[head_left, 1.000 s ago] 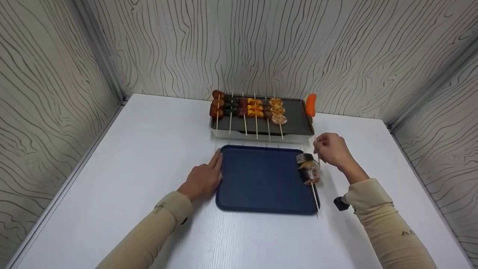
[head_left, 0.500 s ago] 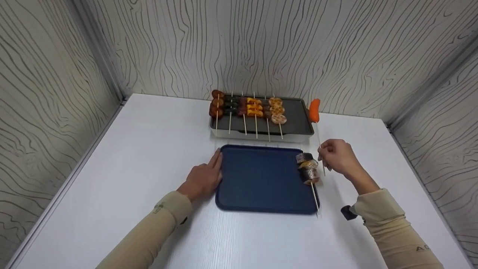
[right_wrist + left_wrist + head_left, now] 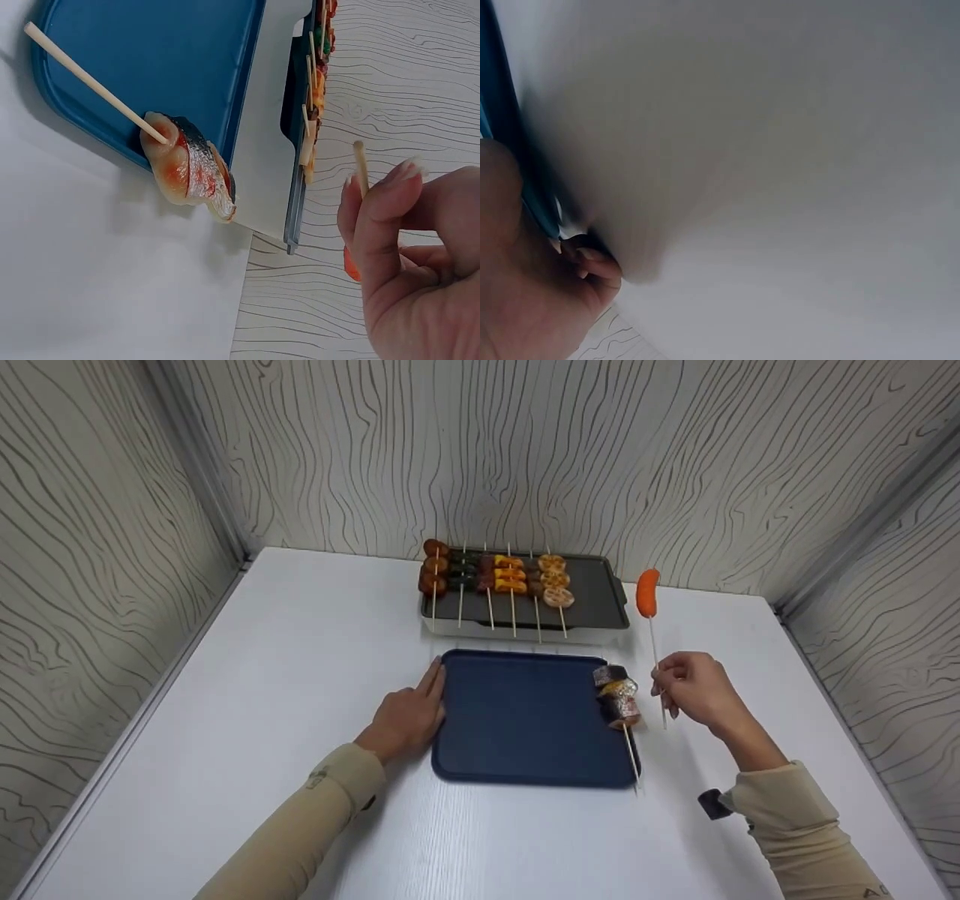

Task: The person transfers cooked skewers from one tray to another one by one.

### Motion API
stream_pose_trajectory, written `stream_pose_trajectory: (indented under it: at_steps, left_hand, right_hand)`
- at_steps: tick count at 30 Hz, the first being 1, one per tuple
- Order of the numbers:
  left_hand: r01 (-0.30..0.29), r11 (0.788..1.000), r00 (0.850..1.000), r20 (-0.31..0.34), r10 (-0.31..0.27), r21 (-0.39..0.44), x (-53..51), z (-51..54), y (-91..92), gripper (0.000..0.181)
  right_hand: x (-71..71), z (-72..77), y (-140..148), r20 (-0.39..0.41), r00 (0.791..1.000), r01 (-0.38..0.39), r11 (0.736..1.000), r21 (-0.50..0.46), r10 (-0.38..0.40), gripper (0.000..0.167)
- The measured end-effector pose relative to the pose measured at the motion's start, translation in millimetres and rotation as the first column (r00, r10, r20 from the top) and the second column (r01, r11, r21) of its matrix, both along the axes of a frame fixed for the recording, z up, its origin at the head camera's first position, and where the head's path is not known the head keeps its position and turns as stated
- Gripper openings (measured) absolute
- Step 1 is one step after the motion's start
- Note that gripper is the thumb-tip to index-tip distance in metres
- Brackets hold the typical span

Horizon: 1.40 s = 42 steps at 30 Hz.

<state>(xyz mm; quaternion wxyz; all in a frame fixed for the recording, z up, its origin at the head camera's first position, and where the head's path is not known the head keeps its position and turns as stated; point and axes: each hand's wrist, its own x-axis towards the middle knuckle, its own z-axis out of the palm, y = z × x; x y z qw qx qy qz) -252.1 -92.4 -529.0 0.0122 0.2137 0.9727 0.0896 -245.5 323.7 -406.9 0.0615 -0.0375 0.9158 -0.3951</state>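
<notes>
Widest of all, the white table (image 3: pixel 315 645) runs beneath both sets of fingers; the blue tray (image 3: pixel 525 720) sits between them, the left hand (image 3: pixel 407 722) curling its fingers at the rim, probably to steady it; beyond those fingers stands the grill plate (image 3: pixel 596 592), its six skewers (image 3: pixel 511 577) pointing their sticks back toward the fingers, likely for easy grasping; just left of the right fingers, the fish skewer (image 3: pixel 619 697) lies along the tray's right edge, partly overhanging; and here the right hand (image 3: pixel 697 690) pinches the sausage skewer (image 3: pixel 648 596) by its stick, the sausage held beyond the fingertips, perhaps keeping them off the food; for writing, behind the fingers, the right sleeve (image 3: pixel 791 810) shows an "A" and a cut-off letter; the left sleeve's (image 3: pixel 307 817) small mark is unreadable.
</notes>
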Motion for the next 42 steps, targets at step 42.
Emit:
stream_pose_trajectory:
  at_steps: [42]
  left_hand:
    - [-0.009, 1.000, 0.999, 0.042, 0.009, -0.006, -3.6, -3.9, -1.3, 0.061]
  right_hand:
    - [75.4, -36.9, -18, 0.080, 0.995, -0.065, 0.998, 0.015, 0.063, 0.015]
